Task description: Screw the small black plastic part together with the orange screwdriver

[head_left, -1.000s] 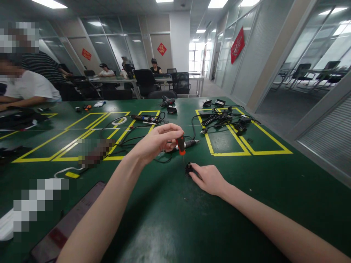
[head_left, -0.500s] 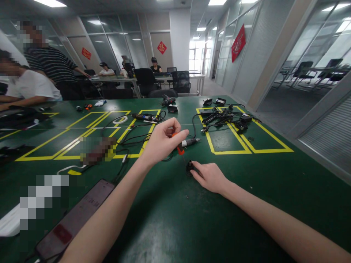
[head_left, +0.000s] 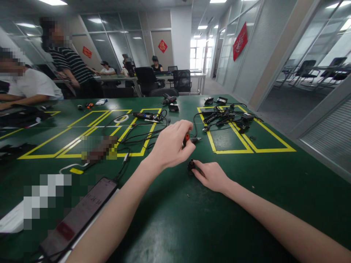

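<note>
My left hand (head_left: 174, 143) is closed around a screwdriver (head_left: 187, 138); only a bit of its red-and-black handle shows past my fingers, and its shaft is hidden. Just below and to the right, my right hand (head_left: 212, 176) pinches a small black part (head_left: 191, 166) with a round upright collar, keeping it on the green table. Behind my left hand lies a grey tool with a pointed tip (head_left: 196, 140), partly covered by the hand. Closer to me on the table is a tiny metal piece (head_left: 188, 195), perhaps a screw.
A phone (head_left: 82, 215) lies beside my left forearm. Black cables and parts (head_left: 225, 116) fill the yellow-taped area on the right. A power drill (head_left: 169, 99) stands at the back, a corded tool (head_left: 144, 116) left of it. Two people (head_left: 33, 86) are at the left.
My left hand has moved slightly right and turned over the screwdriver, hiding more of its handle and shaft. My right hand stays on the black part. The standing person has shifted right.
</note>
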`<state>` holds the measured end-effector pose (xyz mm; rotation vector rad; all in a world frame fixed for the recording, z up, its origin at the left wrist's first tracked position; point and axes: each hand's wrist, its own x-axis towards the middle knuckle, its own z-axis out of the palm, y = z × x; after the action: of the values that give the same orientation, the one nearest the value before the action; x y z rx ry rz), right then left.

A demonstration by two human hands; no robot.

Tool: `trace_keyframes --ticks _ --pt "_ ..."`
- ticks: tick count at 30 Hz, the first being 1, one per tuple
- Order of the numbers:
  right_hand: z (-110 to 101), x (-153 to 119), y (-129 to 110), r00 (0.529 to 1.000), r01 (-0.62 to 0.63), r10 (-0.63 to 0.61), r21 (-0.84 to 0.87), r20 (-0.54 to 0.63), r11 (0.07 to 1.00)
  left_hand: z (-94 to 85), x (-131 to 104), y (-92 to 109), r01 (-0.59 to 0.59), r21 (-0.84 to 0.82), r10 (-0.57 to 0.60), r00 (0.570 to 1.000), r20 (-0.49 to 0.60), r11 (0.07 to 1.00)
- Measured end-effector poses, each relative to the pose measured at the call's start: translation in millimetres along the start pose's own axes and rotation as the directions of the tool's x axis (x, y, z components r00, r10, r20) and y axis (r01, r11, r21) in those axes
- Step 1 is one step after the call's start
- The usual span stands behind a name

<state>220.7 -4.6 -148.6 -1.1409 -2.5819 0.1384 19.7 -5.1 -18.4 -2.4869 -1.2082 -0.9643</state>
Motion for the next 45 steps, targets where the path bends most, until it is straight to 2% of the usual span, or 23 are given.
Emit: trace_keyframes --ticks 3,9,14,18,29,35,45 --pt "-1 0 0 1.000 0.000 0.000 0.002 0.002 1.000 3.3 -2 -2 -0.010 -0.090 0.014 0.999 0.043 0.996" --pt "-1 1 -1 1.000 0.002 -0.002 -0.004 0.006 1.000 8.8 -3 -7 -0.051 -0.124 0.049 0.999 -0.020 0.991" --pt "-2 0 -1 1.000 0.000 0.000 -0.011 0.001 1.000 0.6 -2 -10 -0.057 -0.066 0.056 0.998 -0.021 0.996" --pt "-3 0 -1 1.000 -0.010 0.011 -0.021 0.013 1.000 -5.9 -2 -8 -0.058 -0.076 0.060 0.998 0.022 0.995" --pt "-6 1 -2 0.998 -0.034 0.038 -0.061 0.056 0.998 -4.0 -2 -9 -0.028 -0.160 0.036 0.998 0.043 0.987" --pt "-7 2 -3 0.995 -0.060 0.064 -0.055 0.076 0.997 -9.6 1 -7 -0.112 -0.170 0.119 0.992 0.033 0.979" --pt "-7 1 -2 0.995 -0.064 0.069 -0.065 0.076 0.996 -8.6 1 -8 -0.049 -0.218 0.067 0.995 0.076 0.975"
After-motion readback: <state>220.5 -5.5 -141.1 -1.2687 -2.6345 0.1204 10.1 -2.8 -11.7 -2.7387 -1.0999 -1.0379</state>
